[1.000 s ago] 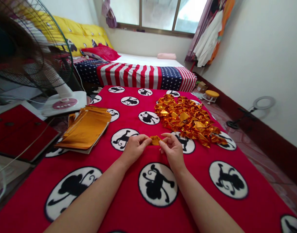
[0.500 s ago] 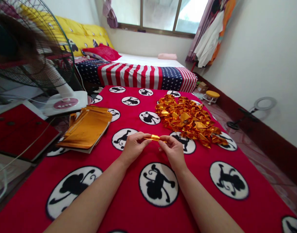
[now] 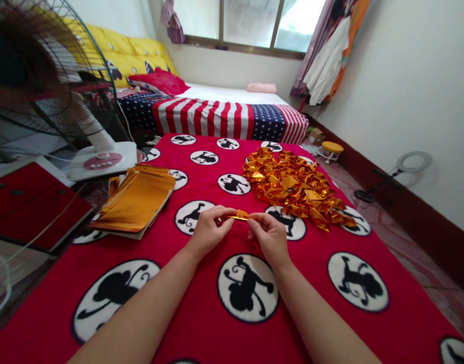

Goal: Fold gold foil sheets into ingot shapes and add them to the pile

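Observation:
A small piece of folded gold foil paper (image 3: 241, 215) is held above the red cloth at the centre. My left hand (image 3: 211, 227) has its thumb and index fingertips around the left tip. The right end is pinched by my right hand (image 3: 268, 233), thumb against index finger. To the right and beyond lies a heap of folded gold foil pieces (image 3: 288, 182), shiny and overlapping. A stack of flat gold foil sheets (image 3: 138, 197) rests on the left side of the cloth, somewhat uneven at its edges.
The red cloth (image 3: 303, 313) carries monkey prints in white circles. At the left stands an electric fan (image 3: 102, 156), its blades blurred. A dark red panel (image 3: 34, 202) lies below it. Behind are a bed (image 3: 224, 119), a yellow stool (image 3: 332, 147) and a ring light (image 3: 414, 161).
The folded foil paper has tilted between my fingers, and its raised middle looks different. My left thumb has shifted slightly back from it. The heap and the stack stay the same.

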`<control>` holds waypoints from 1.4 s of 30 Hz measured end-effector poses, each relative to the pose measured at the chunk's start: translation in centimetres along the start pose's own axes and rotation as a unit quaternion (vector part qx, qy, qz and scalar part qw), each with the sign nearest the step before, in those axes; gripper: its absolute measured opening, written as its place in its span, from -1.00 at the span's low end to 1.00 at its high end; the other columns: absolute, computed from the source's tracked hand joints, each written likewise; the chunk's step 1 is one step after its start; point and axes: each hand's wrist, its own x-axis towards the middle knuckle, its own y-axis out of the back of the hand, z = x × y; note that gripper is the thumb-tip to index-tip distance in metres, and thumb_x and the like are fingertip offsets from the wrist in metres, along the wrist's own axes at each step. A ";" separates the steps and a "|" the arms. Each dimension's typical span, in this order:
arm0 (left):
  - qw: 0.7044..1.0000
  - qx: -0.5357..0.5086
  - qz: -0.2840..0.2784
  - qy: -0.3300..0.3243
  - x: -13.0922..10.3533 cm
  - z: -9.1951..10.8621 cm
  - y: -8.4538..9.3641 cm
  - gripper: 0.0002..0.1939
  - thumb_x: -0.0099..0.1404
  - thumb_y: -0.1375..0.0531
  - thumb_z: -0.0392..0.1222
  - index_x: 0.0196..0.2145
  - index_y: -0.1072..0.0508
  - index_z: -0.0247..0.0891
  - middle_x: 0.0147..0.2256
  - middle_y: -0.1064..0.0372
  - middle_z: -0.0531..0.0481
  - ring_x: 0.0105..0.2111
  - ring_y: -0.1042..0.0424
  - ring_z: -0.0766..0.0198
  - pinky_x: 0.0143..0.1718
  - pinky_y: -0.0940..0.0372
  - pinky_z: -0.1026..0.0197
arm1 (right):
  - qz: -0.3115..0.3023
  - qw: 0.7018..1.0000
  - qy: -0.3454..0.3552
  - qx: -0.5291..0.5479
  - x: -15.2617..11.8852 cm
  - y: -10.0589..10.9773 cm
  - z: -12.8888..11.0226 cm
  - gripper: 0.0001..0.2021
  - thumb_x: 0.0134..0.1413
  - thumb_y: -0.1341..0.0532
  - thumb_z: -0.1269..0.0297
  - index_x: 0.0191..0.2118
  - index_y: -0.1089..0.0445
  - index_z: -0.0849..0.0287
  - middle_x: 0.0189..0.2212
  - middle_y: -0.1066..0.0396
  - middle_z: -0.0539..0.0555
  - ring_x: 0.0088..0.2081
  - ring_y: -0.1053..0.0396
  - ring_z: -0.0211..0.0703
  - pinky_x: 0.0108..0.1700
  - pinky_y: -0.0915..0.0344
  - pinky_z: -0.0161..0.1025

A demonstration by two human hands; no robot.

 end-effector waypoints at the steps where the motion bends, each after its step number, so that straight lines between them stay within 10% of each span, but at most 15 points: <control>1: 1.000 -0.008 0.006 0.008 0.0 0.0 0.0 -0.78 0.19 -0.18 -0.29 -0.21 -0.58 -0.27 -0.28 -0.55 -0.06 -0.34 -0.48 0.28 -0.36 -0.31 0.31 | -0.002 1.000 0.009 -0.009 0.0 -0.1 0.0 -0.76 0.00 -0.33 0.11 -0.30 -0.47 0.17 -0.57 -0.46 0.00 -0.61 -0.37 -0.24 -0.53 -0.28 -0.32; 28: 0.986 0.158 0.050 0.033 -0.6 0.3 -0.6 -0.70 0.14 -0.19 -0.31 -0.16 -0.57 -0.21 -0.39 -0.56 0.00 -0.50 -0.42 0.33 -0.44 -0.25 0.31 | 0.015 0.989 0.069 -0.129 -0.1 0.0 1.0 -0.88 0.04 -0.18 0.30 -0.32 -0.46 0.13 -0.53 -0.45 0.00 -0.54 -0.36 -0.21 -0.49 -0.28 -0.32; 42: 0.893 0.448 -0.043 0.002 -0.4 2.1 -0.5 -0.76 0.31 -0.01 -0.22 -0.40 -0.45 -0.24 -0.37 -0.48 -0.09 -0.38 -0.44 0.19 -0.45 -0.10 0.21 | 0.038 0.942 0.142 -0.303 0.6 0.4 0.6 -0.81 0.11 -0.11 0.37 -0.21 -0.44 0.16 -0.37 -0.51 0.07 -0.42 -0.40 -0.16 -0.29 -0.27 -0.26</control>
